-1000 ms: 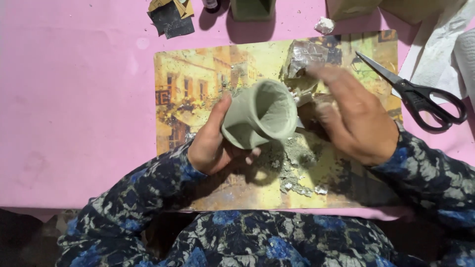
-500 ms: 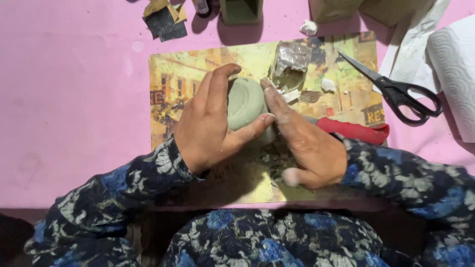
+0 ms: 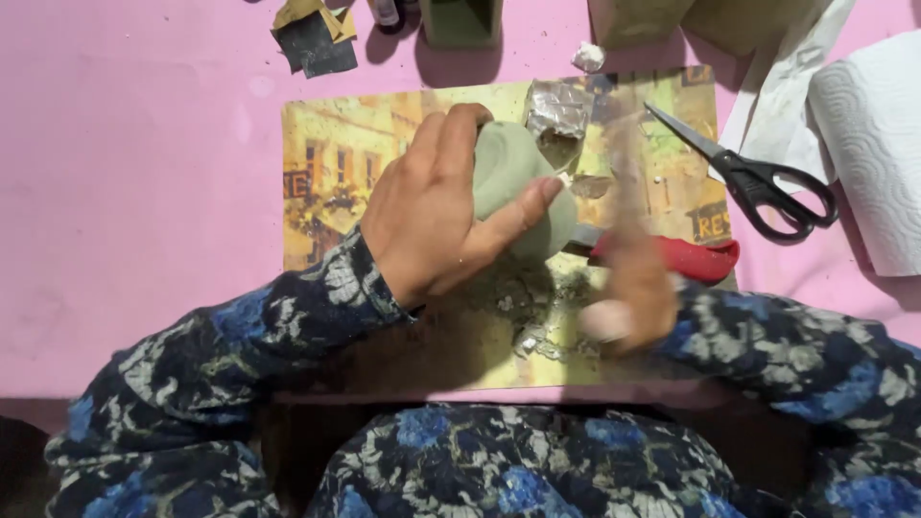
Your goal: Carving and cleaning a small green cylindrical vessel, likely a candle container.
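Note:
My left hand (image 3: 432, 216) grips a grey-green clay cup (image 3: 513, 187) from above, over a picture placemat (image 3: 336, 163); the cup's rounded outside faces up. My right hand (image 3: 628, 278) is blurred with motion just right of the cup, fingers stretched out, with nothing visible in it. It hovers over a red-handled tool (image 3: 705, 257) lying on the mat. Clay crumbs (image 3: 528, 307) lie scattered below the cup.
Black-handled scissors (image 3: 767, 182) lie at the mat's right edge, next to a paper towel roll (image 3: 873, 144). Crumpled foil (image 3: 556, 107) rests behind the cup. Sandpaper scraps (image 3: 312, 34), a green container (image 3: 460, 17) and a small white wad (image 3: 587, 56) sit on the pink table.
The cup went from opening-up to covered under my left hand. My right hand came off the cup and swings to the right.

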